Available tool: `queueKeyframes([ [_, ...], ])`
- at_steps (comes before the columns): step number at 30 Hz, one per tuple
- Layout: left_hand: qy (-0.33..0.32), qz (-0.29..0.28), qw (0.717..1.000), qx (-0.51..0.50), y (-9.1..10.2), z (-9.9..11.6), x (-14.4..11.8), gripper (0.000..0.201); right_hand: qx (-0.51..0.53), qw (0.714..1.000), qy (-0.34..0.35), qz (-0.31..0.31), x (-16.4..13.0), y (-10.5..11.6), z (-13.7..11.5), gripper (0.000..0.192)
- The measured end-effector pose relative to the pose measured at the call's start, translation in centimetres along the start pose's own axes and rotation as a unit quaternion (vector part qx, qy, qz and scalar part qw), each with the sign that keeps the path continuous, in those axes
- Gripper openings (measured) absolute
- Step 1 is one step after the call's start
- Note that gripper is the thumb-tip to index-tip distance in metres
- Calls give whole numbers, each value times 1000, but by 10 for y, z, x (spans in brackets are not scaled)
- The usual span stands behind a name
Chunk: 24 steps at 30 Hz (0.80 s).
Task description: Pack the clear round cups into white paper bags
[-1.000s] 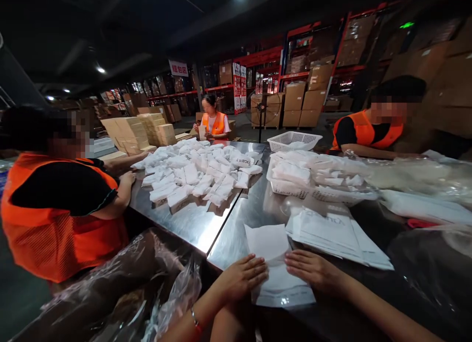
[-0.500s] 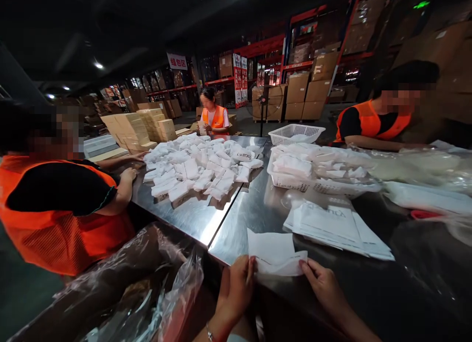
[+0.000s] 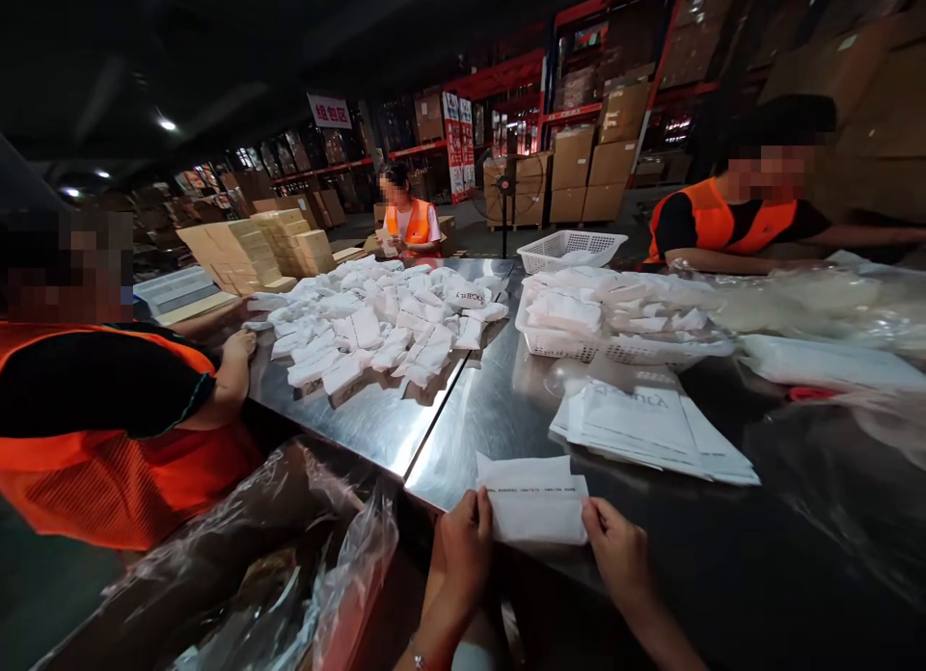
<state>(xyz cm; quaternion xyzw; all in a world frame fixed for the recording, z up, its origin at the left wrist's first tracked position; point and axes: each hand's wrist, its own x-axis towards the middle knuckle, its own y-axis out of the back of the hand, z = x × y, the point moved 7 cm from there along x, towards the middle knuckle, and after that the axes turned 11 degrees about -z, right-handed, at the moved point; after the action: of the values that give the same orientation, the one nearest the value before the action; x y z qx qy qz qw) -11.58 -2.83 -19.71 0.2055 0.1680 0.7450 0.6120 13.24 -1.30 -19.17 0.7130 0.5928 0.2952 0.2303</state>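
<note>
**At the near edge of a steel table: folded white pouch pinched between two hands**

At the near edge of the polished steel table (image 3: pixel 463 416), flat white paper pouch (image 3: pixel 533 500) folded over on itself, lying on the metal just short of the rim. Left hand (image 3: pixel 463 553) closed on the pouch's left edge, thumb on top; right hand (image 3: pixel 614 553) closed on its right edge in the same pinch. Beyond and to the right, well apart, fanned stack of unfolded white printed pouches (image 3: pixel 651 430). Farther back, white plastic mesh basket (image 3: pixel 579 343) heaped with small white packets, and a loose pile of white folded packets (image 3: pixel 376 329) spread over the left tabletop. Beside the left hand, below table level, crumpled clear plastic bag (image 3: pixel 289 565). Three people in orange vests seated around the table, one person's hand (image 3: pixel 238 346) resting at its left edge.

Likely faults: uneven pull between the two pinches, giving a skewed crease; a slackened grip so close to the rim, letting the pouch slide off toward the bag.
</note>
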Motion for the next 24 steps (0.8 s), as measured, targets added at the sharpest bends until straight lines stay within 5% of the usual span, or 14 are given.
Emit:
queueKeyframes([
  [8, 19, -28, 999, 38, -4, -8, 6, 40, -88, 996, 16, -20, 3, -11, 7, 55],
  [14, 32, -45, 980, 189, 12, 0, 12, 36, -173, 985, 10, -7, 12, -7, 7, 35],
  [16, -16, 0, 976, 216, 20, 16, 13, 31, -185, 981, 48, 40, 14, -1, -11, 43],
  [18, -136, 9, 964, 228, 12, 41, 15, 39, -194, 966, 152, 74, 11, -5, -43, 51],
  [21, -277, -92, 922, 254, -27, 62, 19, 48, -218, 937, 272, -35, 9, -39, -79, 54],
  [24, -250, -181, 893, 327, -62, 40, 32, 48, -243, 930, 205, -187, 17, -69, -70, 51],
])
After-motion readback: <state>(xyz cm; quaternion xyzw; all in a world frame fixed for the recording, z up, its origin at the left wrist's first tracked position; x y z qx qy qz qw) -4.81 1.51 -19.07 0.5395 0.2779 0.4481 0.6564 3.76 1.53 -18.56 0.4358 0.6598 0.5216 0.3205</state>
